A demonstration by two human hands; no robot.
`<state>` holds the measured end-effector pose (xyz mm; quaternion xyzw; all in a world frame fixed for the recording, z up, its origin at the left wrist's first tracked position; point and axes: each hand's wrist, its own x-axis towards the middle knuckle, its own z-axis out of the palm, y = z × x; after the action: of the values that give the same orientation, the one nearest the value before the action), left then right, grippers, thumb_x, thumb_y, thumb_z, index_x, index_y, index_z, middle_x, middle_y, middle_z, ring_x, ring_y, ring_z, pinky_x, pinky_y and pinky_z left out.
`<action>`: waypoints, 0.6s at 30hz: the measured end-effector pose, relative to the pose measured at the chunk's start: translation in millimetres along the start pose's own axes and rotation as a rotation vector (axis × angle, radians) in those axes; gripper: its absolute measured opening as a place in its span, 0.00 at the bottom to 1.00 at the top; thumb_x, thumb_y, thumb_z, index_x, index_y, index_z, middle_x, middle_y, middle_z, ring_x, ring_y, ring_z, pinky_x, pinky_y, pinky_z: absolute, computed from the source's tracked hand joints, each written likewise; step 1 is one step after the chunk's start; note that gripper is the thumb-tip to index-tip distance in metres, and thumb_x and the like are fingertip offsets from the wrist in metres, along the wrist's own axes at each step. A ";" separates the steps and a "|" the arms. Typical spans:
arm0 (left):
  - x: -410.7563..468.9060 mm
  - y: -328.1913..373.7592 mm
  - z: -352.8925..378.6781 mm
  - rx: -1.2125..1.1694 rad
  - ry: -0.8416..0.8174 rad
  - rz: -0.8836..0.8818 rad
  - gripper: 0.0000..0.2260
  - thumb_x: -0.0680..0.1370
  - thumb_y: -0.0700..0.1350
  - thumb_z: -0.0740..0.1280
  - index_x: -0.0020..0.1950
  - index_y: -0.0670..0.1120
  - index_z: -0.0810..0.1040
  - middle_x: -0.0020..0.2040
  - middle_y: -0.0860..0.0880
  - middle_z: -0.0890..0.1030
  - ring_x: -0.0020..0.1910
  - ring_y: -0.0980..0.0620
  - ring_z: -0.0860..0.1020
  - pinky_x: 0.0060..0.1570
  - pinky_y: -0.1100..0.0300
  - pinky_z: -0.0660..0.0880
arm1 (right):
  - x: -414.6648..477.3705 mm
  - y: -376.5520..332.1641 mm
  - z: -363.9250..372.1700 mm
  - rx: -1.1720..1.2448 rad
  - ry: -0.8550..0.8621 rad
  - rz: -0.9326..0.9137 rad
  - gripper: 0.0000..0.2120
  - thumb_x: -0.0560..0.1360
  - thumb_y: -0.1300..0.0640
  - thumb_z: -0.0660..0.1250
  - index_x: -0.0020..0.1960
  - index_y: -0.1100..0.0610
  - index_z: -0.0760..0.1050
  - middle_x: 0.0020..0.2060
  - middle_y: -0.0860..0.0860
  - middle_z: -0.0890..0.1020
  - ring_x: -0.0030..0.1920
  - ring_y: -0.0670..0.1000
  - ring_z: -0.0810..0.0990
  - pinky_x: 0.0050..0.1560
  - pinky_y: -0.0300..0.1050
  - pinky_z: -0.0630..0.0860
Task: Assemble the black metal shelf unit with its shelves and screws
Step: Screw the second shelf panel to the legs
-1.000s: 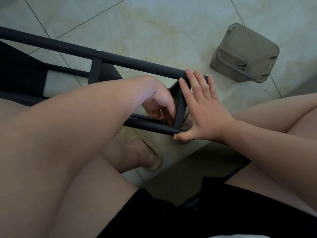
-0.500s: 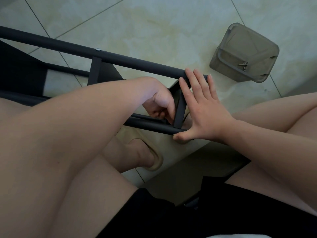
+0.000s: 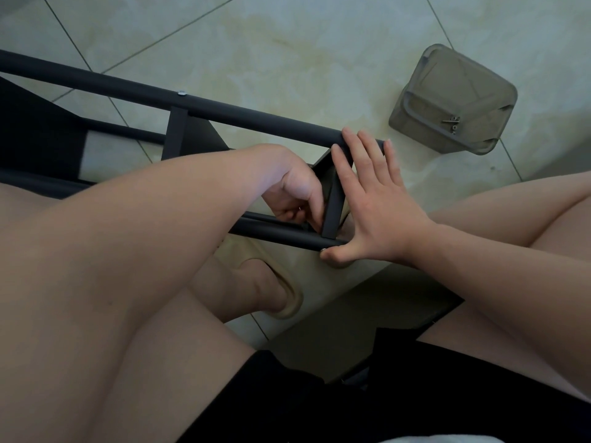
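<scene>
No shift since earlier frames | shelf unit [image 3: 256, 118] lying sideways on tiled floor [image 3: 287, 43] | right hand [image 3: 380, 212] spread flat, bracing its end | left hand [image 3: 294, 193] curled at crossbar [image 3: 332, 203] joint, contents indiscernible

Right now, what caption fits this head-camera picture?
Right hand braces the black frame end, left hand reaches inside; screws wait in a tub.

The floor [image 3: 287, 59] beyond the upper tube [image 3: 240, 115] is open up to the container [image 3: 454, 100] at the right. Between upper tube and lower tube [image 3: 278, 235], the left hand [image 3: 297, 193], shelf edge [image 3: 333, 206] and right hand [image 3: 374, 203] fill the gap. A foot [image 3: 271, 282] blocks the floor below.
</scene>
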<state>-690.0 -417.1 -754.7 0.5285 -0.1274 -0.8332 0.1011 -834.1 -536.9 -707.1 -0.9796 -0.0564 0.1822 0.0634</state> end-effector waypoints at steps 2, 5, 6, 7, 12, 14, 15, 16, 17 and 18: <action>-0.1 -0.9 1.2 -0.003 0.017 -0.004 0.03 0.79 0.41 0.67 0.50 0.46 0.81 0.37 0.54 0.80 0.32 0.58 0.68 0.35 0.65 0.64 | 0.1 0.0 0.0 0.000 -0.004 0.001 0.69 0.60 0.19 0.60 0.82 0.64 0.45 0.81 0.64 0.45 0.81 0.64 0.41 0.79 0.64 0.39; 1.9 -1.6 1.6 0.023 0.044 -0.010 0.02 0.79 0.42 0.68 0.50 0.46 0.81 0.38 0.54 0.81 0.31 0.58 0.67 0.36 0.65 0.64 | 0.0 0.0 0.5 -0.002 -0.005 0.000 0.68 0.60 0.18 0.59 0.82 0.64 0.45 0.81 0.64 0.44 0.81 0.64 0.41 0.79 0.64 0.39; 2.1 -1.2 2.0 0.031 0.049 -0.011 0.02 0.79 0.42 0.68 0.49 0.46 0.81 0.38 0.54 0.81 0.31 0.58 0.67 0.35 0.65 0.64 | 0.0 -0.1 0.6 -0.004 -0.005 0.000 0.69 0.60 0.18 0.59 0.82 0.64 0.45 0.81 0.64 0.44 0.81 0.64 0.41 0.79 0.64 0.39; 2.4 -0.8 2.4 0.039 0.052 -0.012 0.02 0.79 0.41 0.68 0.47 0.46 0.81 0.37 0.54 0.81 0.31 0.58 0.67 0.35 0.65 0.64 | 0.1 -0.1 0.8 -0.005 -0.005 0.000 0.69 0.60 0.18 0.59 0.82 0.64 0.44 0.81 0.64 0.44 0.81 0.64 0.41 0.79 0.64 0.39; 3.0 2.5 3.5 0.046 0.036 0.001 0.05 0.78 0.40 0.68 0.44 0.47 0.81 0.35 0.54 0.80 0.32 0.58 0.67 0.36 0.64 0.63 | 0.1 1.0 0.7 0.002 0.000 -0.001 0.68 0.60 0.18 0.60 0.82 0.64 0.45 0.81 0.64 0.44 0.81 0.64 0.41 0.79 0.64 0.38; 1.8 2.9 3.1 0.044 0.034 0.004 0.05 0.78 0.39 0.69 0.44 0.47 0.81 0.34 0.53 0.79 0.32 0.58 0.68 0.36 0.65 0.63 | 0.2 0.9 0.7 0.000 0.002 -0.003 0.68 0.60 0.18 0.60 0.82 0.64 0.45 0.81 0.64 0.45 0.81 0.64 0.41 0.79 0.64 0.38; 0.9 2.7 2.4 0.045 0.036 0.005 0.05 0.77 0.38 0.69 0.44 0.46 0.81 0.34 0.53 0.79 0.32 0.57 0.69 0.36 0.65 0.64 | 0.2 0.7 1.0 -0.001 0.002 -0.003 0.68 0.60 0.18 0.60 0.82 0.64 0.45 0.81 0.64 0.45 0.81 0.64 0.41 0.79 0.64 0.38; -0.1 2.6 1.7 0.047 0.038 0.005 0.05 0.77 0.38 0.69 0.44 0.46 0.81 0.33 0.53 0.78 0.33 0.57 0.69 0.36 0.65 0.64 | 0.3 0.6 1.0 -0.001 0.002 -0.003 0.68 0.60 0.18 0.59 0.82 0.64 0.45 0.81 0.64 0.45 0.81 0.64 0.42 0.79 0.64 0.38; -0.8 2.2 1.1 0.044 0.042 0.005 0.04 0.77 0.38 0.68 0.45 0.46 0.81 0.33 0.53 0.79 0.33 0.57 0.69 0.36 0.65 0.65 | 0.4 0.6 1.2 -0.001 0.002 -0.003 0.68 0.60 0.18 0.59 0.82 0.64 0.45 0.81 0.64 0.45 0.81 0.64 0.41 0.79 0.64 0.38; -1.4 1.5 0.5 0.035 0.046 0.002 0.04 0.77 0.39 0.69 0.45 0.47 0.81 0.34 0.53 0.79 0.33 0.57 0.69 0.36 0.65 0.65 | 0.4 0.7 1.2 0.000 0.001 -0.003 0.68 0.60 0.18 0.59 0.82 0.64 0.45 0.81 0.64 0.44 0.81 0.64 0.41 0.79 0.64 0.38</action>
<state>-689.8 -418.0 -752.8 0.5492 -0.1399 -0.8183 0.0958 -834.1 -537.4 -708.5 -0.9796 -0.0580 0.1815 0.0636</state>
